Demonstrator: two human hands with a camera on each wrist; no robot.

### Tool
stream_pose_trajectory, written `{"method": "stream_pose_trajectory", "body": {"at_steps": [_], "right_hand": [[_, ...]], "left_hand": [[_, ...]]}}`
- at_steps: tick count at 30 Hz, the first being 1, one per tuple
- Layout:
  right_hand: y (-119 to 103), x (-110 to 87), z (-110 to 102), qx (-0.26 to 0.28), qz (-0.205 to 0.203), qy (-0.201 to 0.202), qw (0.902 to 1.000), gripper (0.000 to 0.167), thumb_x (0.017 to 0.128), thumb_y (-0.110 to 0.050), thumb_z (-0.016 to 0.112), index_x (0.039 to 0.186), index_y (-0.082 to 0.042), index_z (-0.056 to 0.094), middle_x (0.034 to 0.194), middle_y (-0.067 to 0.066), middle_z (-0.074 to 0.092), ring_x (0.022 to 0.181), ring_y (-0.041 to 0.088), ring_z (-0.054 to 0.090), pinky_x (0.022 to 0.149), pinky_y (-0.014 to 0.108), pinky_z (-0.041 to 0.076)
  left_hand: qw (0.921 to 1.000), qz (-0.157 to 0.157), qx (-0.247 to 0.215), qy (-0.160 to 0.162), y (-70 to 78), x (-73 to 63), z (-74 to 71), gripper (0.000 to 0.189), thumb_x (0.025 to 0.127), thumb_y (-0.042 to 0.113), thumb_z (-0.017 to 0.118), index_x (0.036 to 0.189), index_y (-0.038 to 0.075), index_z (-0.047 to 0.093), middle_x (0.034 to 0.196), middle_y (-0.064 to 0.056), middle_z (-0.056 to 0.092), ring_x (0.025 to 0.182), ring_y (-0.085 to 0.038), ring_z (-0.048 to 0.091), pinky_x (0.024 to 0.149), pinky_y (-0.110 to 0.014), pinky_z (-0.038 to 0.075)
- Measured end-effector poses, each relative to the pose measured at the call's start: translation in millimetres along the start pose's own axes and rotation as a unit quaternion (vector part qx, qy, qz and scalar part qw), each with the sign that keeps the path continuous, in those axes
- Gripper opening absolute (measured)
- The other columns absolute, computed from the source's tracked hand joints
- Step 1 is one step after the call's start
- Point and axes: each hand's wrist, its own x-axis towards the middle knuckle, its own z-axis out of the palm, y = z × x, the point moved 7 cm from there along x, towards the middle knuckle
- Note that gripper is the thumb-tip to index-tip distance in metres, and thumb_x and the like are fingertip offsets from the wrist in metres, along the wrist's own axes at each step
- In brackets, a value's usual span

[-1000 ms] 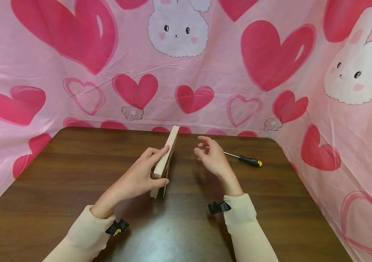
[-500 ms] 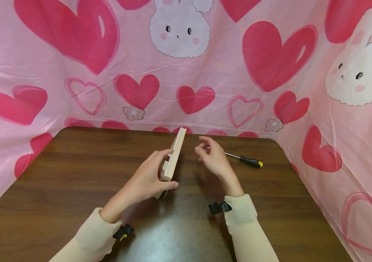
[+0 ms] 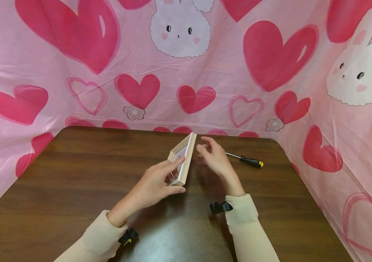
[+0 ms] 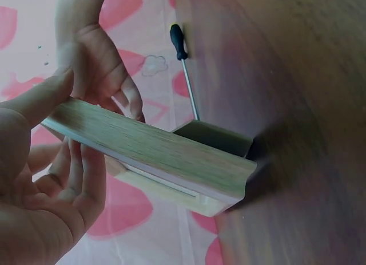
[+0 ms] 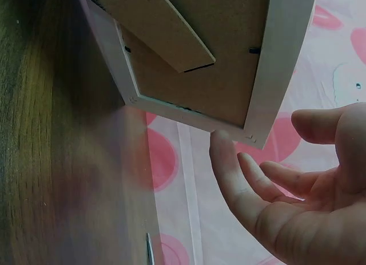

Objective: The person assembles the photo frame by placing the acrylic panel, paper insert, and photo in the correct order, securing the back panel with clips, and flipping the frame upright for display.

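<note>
A pale wooden picture frame [image 3: 188,158] stands tilted on the table, gripped by my left hand [image 3: 154,183] at its near upper corner, thumb on one side and fingers on the other. In the right wrist view the brown backing board [image 5: 189,87] shows, with small dark tabs and a fold-out stand leg [image 5: 166,33]. My right hand [image 3: 217,156] hovers just right of the frame, fingers loosely bent and holding nothing. Behind it lies a screwdriver [image 3: 250,161] with a black and yellow handle; my right hand hides part of its shaft.
The brown wooden table [image 3: 74,189] spreads around both hands. Pink cloth [image 3: 202,72] printed with hearts and rabbits hangs behind the table and along its sides. A dark strap [image 3: 220,207] sits at the right wrist and another strap [image 3: 128,236] at the left.
My left hand has shifted right and turned the picture frame, so its front now partly faces the head camera. My right hand has stayed almost in place beside it.
</note>
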Motion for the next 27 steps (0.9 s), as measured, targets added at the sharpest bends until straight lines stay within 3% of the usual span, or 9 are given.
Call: {"method": "stream_pose_trajectory", "body": {"at_steps": [4, 11, 18, 27], "right_hand": [[3.3, -0.2, 1.5, 0.020, 0.016, -0.007, 0.9997, 0.056, 0.109, -0.021, 0.061, 0.157, -0.001, 0.043, 0.127, 0.025, 0.063, 0.089, 0.036, 0.076, 0.081, 0.055, 0.064], [4.3, -0.6, 3.1, 0.025, 0.025, -0.006, 0.9994, 0.054, 0.109, -0.023, 0.060, 0.157, -0.004, 0.043, 0.117, 0.023, 0.063, 0.076, 0.025, 0.074, 0.077, 0.055, 0.065], [7.7, -1.3, 3.1, 0.011, 0.042, -0.002, 0.9991, 0.054, 0.105, -0.015, 0.064, 0.154, -0.003, 0.045, 0.112, 0.021, 0.063, 0.078, 0.023, 0.071, 0.075, 0.056, 0.064], [20.0, -1.4, 1.1, -0.005, 0.079, -0.016, 0.9967, 0.055, 0.102, -0.009, 0.060, 0.152, 0.002, 0.043, 0.103, 0.019, 0.065, 0.064, 0.021, 0.071, 0.071, 0.055, 0.065]], "left_hand": [[0.9999, 0.008, -0.003, -0.006, 2.5, -2.0, 4.4, 0.088, 0.079, 0.025, 0.097, 0.156, 0.015, 0.055, 0.096, 0.005, 0.063, 0.086, -0.007, 0.061, 0.071, -0.022, 0.054], [0.9995, 0.012, 0.000, -0.029, 6.4, -4.1, 16.2, 0.085, 0.077, 0.025, 0.098, 0.153, 0.017, 0.060, 0.095, 0.008, 0.062, 0.084, -0.005, 0.059, 0.073, -0.022, 0.053], [0.9992, 0.018, 0.007, -0.035, 7.6, -5.0, 22.5, 0.081, 0.078, 0.025, 0.097, 0.151, 0.017, 0.062, 0.093, 0.007, 0.062, 0.085, -0.006, 0.059, 0.074, -0.023, 0.052], [0.9952, 0.032, -0.021, -0.090, 4.8, -4.4, 35.2, 0.068, 0.083, 0.012, 0.092, 0.145, 0.013, 0.066, 0.099, 0.005, 0.067, 0.089, -0.006, 0.061, 0.078, -0.022, 0.055]]}}
